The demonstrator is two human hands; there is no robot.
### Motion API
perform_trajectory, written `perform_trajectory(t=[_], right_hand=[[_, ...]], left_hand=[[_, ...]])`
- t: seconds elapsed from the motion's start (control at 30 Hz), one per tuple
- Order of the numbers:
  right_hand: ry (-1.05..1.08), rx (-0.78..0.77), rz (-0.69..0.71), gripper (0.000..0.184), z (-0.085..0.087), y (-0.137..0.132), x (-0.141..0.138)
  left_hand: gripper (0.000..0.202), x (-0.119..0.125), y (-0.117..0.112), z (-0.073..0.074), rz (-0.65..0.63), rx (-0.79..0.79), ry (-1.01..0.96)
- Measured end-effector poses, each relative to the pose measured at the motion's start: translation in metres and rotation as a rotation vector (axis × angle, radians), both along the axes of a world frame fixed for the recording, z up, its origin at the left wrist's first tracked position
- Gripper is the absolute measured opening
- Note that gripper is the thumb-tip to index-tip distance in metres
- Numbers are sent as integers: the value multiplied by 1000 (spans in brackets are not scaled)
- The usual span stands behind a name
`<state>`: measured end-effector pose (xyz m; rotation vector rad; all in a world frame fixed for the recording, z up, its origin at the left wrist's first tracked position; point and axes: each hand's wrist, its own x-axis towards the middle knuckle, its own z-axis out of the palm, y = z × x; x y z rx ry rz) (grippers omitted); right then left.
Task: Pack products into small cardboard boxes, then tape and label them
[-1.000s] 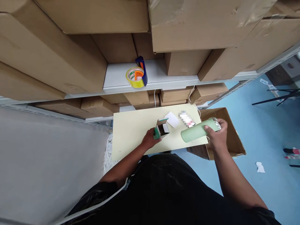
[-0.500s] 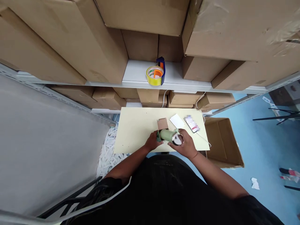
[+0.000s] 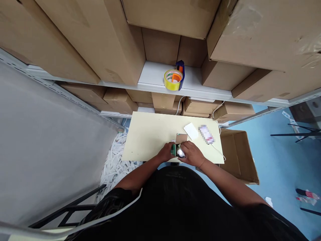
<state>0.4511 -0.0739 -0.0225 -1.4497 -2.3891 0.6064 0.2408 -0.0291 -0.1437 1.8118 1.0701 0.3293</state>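
Note:
A small green carton with an open brown flap (image 3: pixel 181 138) stands near the front edge of a pale yellow table (image 3: pixel 150 134). My left hand (image 3: pixel 167 153) is closed round the carton's green side (image 3: pixel 173 149). My right hand (image 3: pixel 192 153) grips the silver end of a pale green bottle (image 3: pixel 180 153), most of which is down inside the carton. Only the bottle's silver end shows between my two hands.
A white card (image 3: pixel 191 130) and a phone (image 3: pixel 206 134) with a cable lie on the table behind the carton. An open cardboard box (image 3: pixel 240 157) stands on the blue floor to the right. A tape dispenser (image 3: pixel 174 78) sits on a shelf among large cartons. White paper scraps (image 3: pixel 115 164) lie left.
My right hand brought the green bottle from over the floor box on the right to the carton and pushed it in. My left hand stayed on the carton.

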Motion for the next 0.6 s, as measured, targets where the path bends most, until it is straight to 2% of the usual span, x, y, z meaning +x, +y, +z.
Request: perform_trajectory(t=[0.13, 0.3, 0.43, 0.5, 0.6], right_hand=[[-97, 16, 57, 59, 3, 2, -1], [-165, -3, 45, 53, 10, 8, -9], [-101, -8, 42, 60, 11, 6, -9], [22, 23, -67, 57, 4, -1, -6], [260, -21, -438, 46, -16, -17, 1]], left_hand=[[80, -1, -1, 0, -21, 31, -12], [81, 0, -2, 3, -9, 4, -8], [88, 0, -2, 7, 28, -35, 0], [95, -3, -2, 12, 33, -31, -33], [105, -10, -6, 25, 8, -36, -217]])
